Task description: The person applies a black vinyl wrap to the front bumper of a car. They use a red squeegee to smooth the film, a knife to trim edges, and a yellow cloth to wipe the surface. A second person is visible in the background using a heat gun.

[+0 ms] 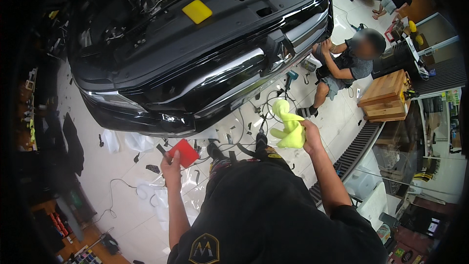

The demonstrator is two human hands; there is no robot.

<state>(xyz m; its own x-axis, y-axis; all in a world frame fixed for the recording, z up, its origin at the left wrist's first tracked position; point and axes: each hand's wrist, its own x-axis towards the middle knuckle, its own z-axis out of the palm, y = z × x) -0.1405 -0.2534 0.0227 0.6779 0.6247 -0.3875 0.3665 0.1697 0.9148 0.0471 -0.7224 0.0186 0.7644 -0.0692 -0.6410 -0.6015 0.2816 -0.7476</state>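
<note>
My left hand (171, 167) is closed on a flat red squeegee card (185, 153). A dark narrow piece (163, 151) also sticks up from the same fingers; its kind I cannot make out. In my right hand (311, 137) a bright yellow-green cloth (292, 134) is gripped by one side, its folds hanging to the left of the fingers. Both hands are held out in front of me, apart from the black car (205, 76), whose front bumper and grille lie ahead. A yellow squeegee card (197, 11) rests on the panel behind the grille, under the raised hood area.
A co-worker (359, 56) crouches at the car's right front, hands against the bumper. Cables (266, 107), plastic film (139, 142) and dark scraps litter the tiled floor. A wooden box (386, 95) and a floor grate (354, 154) are at the right. Another person (398, 0) is farther back.
</note>
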